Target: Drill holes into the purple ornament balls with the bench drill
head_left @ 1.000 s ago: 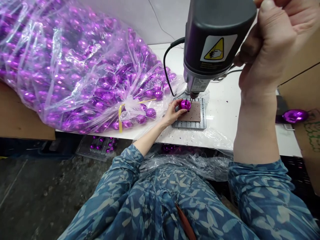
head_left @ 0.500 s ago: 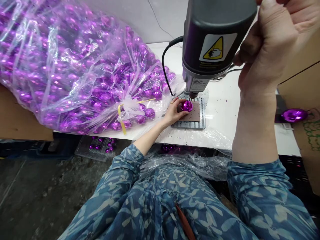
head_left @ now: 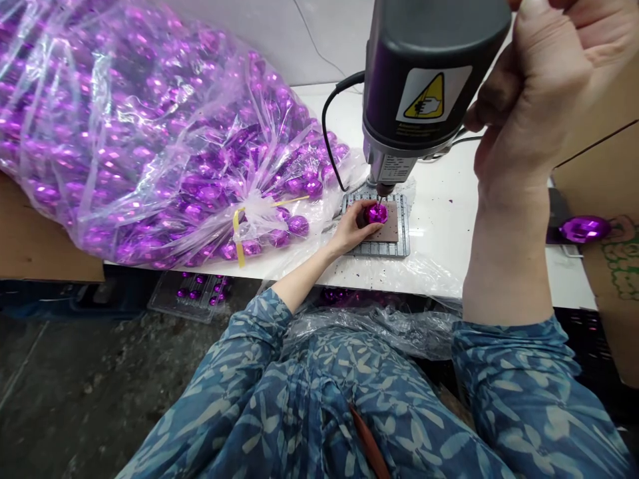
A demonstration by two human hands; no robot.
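The person's left hand (head_left: 353, 229) pinches a faceted purple ball (head_left: 378, 213) between thumb and fingers, holding it on the brown board (head_left: 390, 233) that lies on the drill's slotted metal base (head_left: 405, 243). Directly above is the slim bit (head_left: 380, 198), its tip at the ball's top; whether it has entered is too small to tell. The right hand (head_left: 552, 83) is raised beside the drill head (head_left: 439, 40), fingers curled, though what they close on cannot be told. Done well, this step would call for a firm pinch low on the ball's side, fingertips clear of the bit, and slow, even pressure, since a round, shiny surface could roll or let the bit skid. The white label (head_left: 434, 95) on the motor housing bears a yellow triangle with a hand (a fair reminder here); its small lettering is illegible, as is the print on the silvery plate (head_left: 397, 167) below. No brand can be read.
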